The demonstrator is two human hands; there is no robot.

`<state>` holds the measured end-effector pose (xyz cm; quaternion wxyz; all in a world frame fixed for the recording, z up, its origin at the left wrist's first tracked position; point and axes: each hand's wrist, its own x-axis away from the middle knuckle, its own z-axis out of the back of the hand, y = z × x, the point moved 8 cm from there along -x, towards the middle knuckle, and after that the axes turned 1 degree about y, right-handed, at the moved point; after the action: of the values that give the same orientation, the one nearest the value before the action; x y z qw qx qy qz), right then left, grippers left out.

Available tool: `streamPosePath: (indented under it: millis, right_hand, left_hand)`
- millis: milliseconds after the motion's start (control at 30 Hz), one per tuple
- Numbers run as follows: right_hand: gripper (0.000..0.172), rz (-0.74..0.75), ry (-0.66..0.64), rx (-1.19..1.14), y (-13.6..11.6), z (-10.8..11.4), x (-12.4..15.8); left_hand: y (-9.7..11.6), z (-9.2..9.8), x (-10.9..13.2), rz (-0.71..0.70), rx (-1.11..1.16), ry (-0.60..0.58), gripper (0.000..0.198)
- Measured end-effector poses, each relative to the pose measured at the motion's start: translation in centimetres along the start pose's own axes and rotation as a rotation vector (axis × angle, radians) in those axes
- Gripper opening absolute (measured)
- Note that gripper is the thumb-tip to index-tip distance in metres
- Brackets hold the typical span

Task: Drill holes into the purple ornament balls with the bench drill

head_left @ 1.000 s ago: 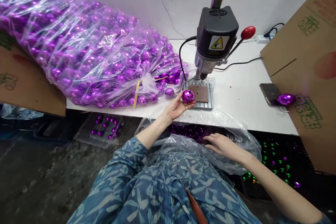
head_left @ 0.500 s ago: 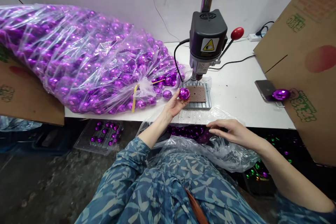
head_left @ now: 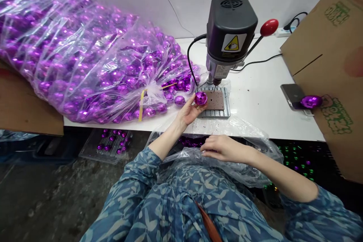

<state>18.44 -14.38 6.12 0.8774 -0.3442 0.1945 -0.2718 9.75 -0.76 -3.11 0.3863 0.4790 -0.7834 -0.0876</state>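
Observation:
A shiny purple faceted ball (head_left: 201,98) is pinched in the fingers of my left hand (head_left: 189,112), at the left edge of a brown plate (head_left: 217,102) on the drill press base (head_left: 227,111). The thin drill bit (head_left: 214,88) points down above that plate, to the right of the ball. My right hand (head_left: 222,148) hovers over the mouth of a clear plastic bag (head_left: 244,172) at my lap, its fingers loosely bent and no object visible in them. Inside the bag, purple balls (head_left: 193,142) show partly.
A large tied bag of purple balls (head_left: 107,64) fills the table's left side. The drill press (head_left: 231,30) has a red-knobbed lever (head_left: 269,27). At right are a phone (head_left: 292,96), another purple ball (head_left: 311,101) and a cardboard box (head_left: 326,64). A clear tray (head_left: 93,147) sits below left.
My right hand has moved left over the bag's mouth, its fingers drawing closer together. My left hand keeps the ball by the plate. The camera view has come slightly closer.

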Motion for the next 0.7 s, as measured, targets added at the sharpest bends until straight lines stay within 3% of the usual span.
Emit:
streamPosePath:
  millis: [67,133,267,367,400,533,700]
  right_hand:
    - [0.028,0.029,0.091,0.009,-0.3,2.1,0.6]
    - [0.02,0.041,0.272,0.035,-0.3,6.5,1.7]
    - [0.014,0.028,0.862,0.107,0.3,19.0,4.5]
    - [0.034,0.039,1.352,0.097,0.8,27.0,6.4]
    - [0.035,0.015,1.414,0.083,1.1,28.8,6.1]
    - [0.03,-0.068,1.412,0.02,2.2,32.5,2.5]
    - [0.046,-0.017,1.294,-0.039,4.4,31.6,-2.2]
  left_hand:
    - [0.0,0.1,-0.2,-0.011,0.004,-0.001,0.02]
    - [0.1,0.1,-0.5,-0.015,-0.005,0.002,0.02]
    - [0.2,0.2,-1.1,0.004,-0.078,0.014,0.015]
    - [0.6,-0.1,-1.6,-0.025,-0.097,0.014,0.015]
    - [0.7,-0.2,-1.8,-0.04,-0.094,0.014,0.016]
    - [0.9,-0.7,-2.3,-0.076,-0.089,0.039,0.012]
    - [1.0,-0.9,-2.6,-0.063,-0.12,0.036,0.012]
